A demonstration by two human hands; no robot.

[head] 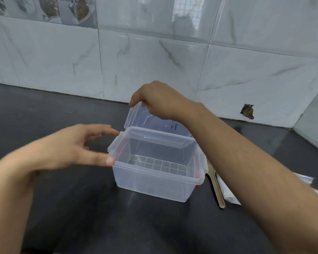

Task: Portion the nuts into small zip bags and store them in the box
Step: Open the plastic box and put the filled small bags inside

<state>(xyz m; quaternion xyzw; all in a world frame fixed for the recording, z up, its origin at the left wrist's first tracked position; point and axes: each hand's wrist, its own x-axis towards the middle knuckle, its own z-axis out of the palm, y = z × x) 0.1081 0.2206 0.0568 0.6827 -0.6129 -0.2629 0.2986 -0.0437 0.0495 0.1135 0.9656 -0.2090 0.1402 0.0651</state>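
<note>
A clear plastic box (151, 182) stands on the black counter, and nothing lies inside it. Its clear lid (145, 119) is tilted upright behind the box's far rim. My right hand (158, 101) pinches the lid's top edge from above. My left hand (77, 149) hovers at the box's left side with fingers spread, and its thumb tip touches the box's left rim near a side clip. A wooden spoon (217, 187) and clear zip bags (226, 191) lie to the right of the box, partly hidden by my right forearm. No nuts are visible.
The black counter (81, 208) runs to a marble-tiled wall (154, 61) close behind the box. A side wall closes the far right corner. A small rough hole (247, 111) shows in the tiles at the right.
</note>
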